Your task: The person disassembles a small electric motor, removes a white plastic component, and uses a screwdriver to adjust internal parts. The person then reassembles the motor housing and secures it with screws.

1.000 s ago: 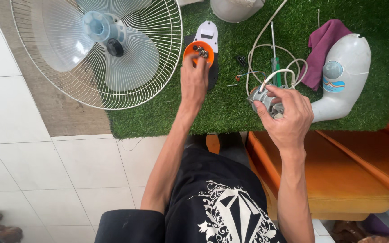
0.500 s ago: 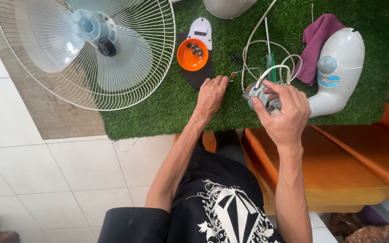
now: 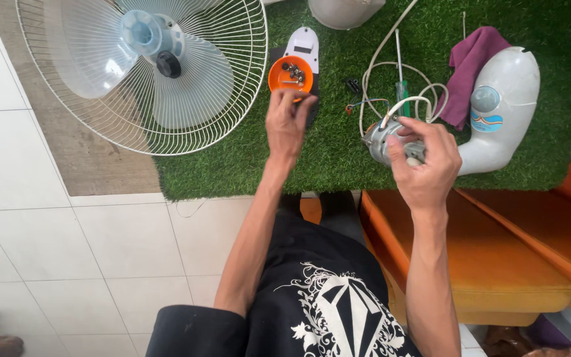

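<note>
Fan motor gripped by right-hand fingers.

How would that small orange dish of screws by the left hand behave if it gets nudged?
The small orange dish looks like light plastic, so it would probably slide or tip easily on the springy green artificial turf. The loose screws inside would likely roll or spill. The left hand is at its rim.

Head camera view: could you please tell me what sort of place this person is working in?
Probably an informal repair spot on a home floor, not a fitted workshop. A fan guard with blades lies on a green artificial-grass mat over pale floor tiles, beside a white fan housing and an orange dish of screws.
</note>
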